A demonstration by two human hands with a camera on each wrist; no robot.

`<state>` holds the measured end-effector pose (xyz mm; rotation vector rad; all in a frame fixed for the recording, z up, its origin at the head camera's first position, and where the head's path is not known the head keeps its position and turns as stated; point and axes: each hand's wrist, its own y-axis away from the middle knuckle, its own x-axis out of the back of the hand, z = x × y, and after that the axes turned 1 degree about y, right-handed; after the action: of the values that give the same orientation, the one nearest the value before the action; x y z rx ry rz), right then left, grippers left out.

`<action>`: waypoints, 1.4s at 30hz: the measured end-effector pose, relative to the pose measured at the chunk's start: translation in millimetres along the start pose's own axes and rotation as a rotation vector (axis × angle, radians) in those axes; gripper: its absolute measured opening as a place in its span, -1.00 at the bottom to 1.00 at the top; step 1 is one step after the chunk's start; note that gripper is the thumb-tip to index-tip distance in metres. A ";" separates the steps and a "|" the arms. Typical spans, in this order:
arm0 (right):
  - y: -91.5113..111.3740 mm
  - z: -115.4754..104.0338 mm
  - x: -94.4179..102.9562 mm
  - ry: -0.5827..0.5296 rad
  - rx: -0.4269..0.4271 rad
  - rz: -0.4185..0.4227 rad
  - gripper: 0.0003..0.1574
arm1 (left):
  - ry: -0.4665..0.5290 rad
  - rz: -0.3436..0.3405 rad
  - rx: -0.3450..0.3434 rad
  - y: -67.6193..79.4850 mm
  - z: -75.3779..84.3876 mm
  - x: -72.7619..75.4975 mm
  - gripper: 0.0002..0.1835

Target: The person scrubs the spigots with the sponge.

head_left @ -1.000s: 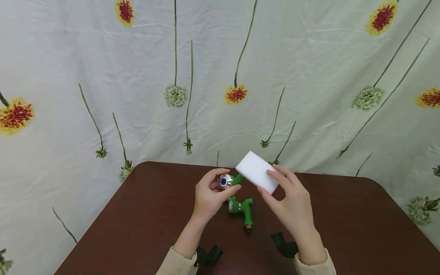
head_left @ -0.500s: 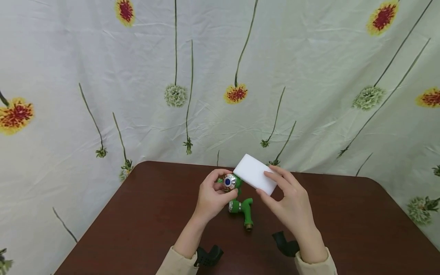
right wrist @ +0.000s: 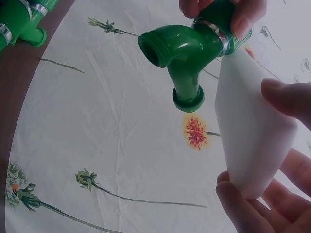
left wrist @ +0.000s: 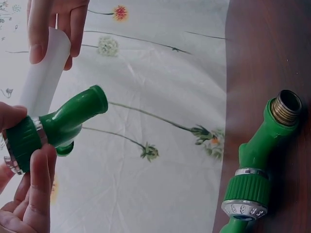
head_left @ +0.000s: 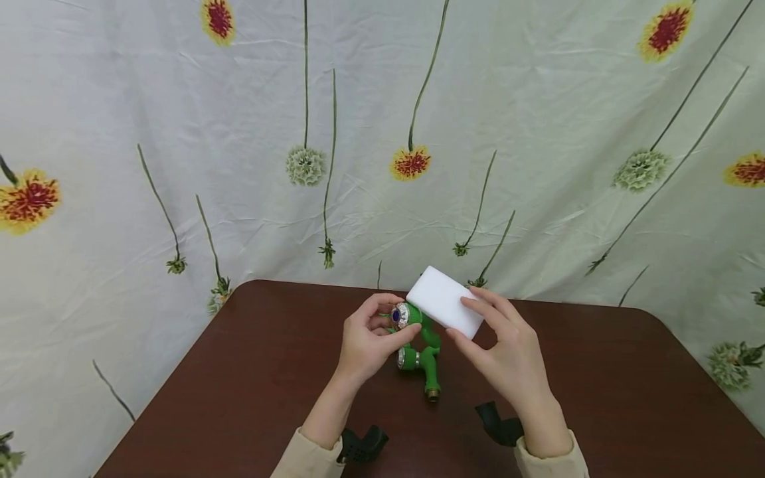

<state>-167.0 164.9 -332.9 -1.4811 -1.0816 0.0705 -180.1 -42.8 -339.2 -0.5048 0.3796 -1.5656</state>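
My left hand [head_left: 367, 342] grips a green faucet [head_left: 414, 312] by its ribbed collar, near the silver knob with a blue centre. In the left wrist view the faucet's spout [left wrist: 87, 107] points away from the fingers. A white sponge block [head_left: 445, 300] is pinched between the thumb and fingers of my right hand [head_left: 510, 358]. One end of the sponge [right wrist: 252, 126] touches the faucet's collar in the right wrist view. Below the hands, another green faucet [head_left: 428, 365] with a brass threaded end lies on the table.
The dark brown table [head_left: 287, 345] runs under both hands. A flowered cloth [head_left: 358, 219] hangs behind it. Black curved pieces [head_left: 363, 445] sit by both wrists. More green faucet parts [right wrist: 31, 19] appear at the right wrist view's upper left corner.
The faucet in my left hand has turned, its knob now facing more to the left. The sponge has come slightly left and down against it. The faucet on the table has stayed put.
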 end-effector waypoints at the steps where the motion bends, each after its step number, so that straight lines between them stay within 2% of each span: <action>1: 0.0 0.0 0.3 -0.003 -0.004 0.001 -0.46 | -0.010 0.004 -0.005 0.0 1.3 -0.1 -0.64; 8: 0.0 -0.4 2.0 -0.033 -0.021 0.012 -0.46 | -0.027 0.008 -0.046 -0.3 1.5 -0.2 -0.59; 15: -0.8 -1.9 5.8 -0.093 -0.022 0.039 -0.45 | -0.003 0.008 0.029 -0.6 1.3 -1.5 -0.61; 18: -0.5 -2.8 7.1 -0.132 -0.013 0.007 -0.44 | 0.017 -0.001 0.051 -0.8 0.1 -1.8 -0.59; 22: 0.6 -1.3 7.5 -0.206 0.010 -0.099 -0.43 | 0.067 -0.023 0.063 -0.8 -2.8 -1.6 -0.58; 24: 0.7 1.8 7.0 -0.202 0.014 -0.118 -0.44 | 0.091 -0.030 0.058 -0.8 -3.9 -1.2 -0.58; 27: 0.4 9.8 5.3 -0.109 -0.059 -0.059 -0.48 | 0.113 -0.028 0.037 -1.0 -4.7 -0.8 -0.57; 30: -0.3 18.3 4.8 -0.007 -0.194 0.050 -0.50 | 0.122 -0.024 0.025 -1.0 -5.2 -0.3 -0.56; 32: -0.5 20.5 6.0 0.006 -0.270 0.099 -0.49 | 0.126 -0.027 0.024 -0.9 -5.3 -0.1 -0.56; 34: -0.4 19.1 7.8 -0.025 -0.291 0.114 -0.49 | 0.130 -0.035 0.027 -0.8 -5.5 -0.1 -0.56; 36: -0.5 14.2 8.8 -0.077 -0.248 0.093 -0.49 | 0.135 -0.044 0.034 -0.6 -5.3 -0.2 -0.56; 42: 0.6 -3.8 5.1 -0.201 -0.021 -0.054 -0.47 | 0.157 -0.070 0.047 0.6 -3.9 -0.4 -0.57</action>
<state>-161.5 165.4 -329.7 -1.4856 -1.2870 0.1728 -181.6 -42.7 -342.9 -0.3633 0.4473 -1.6835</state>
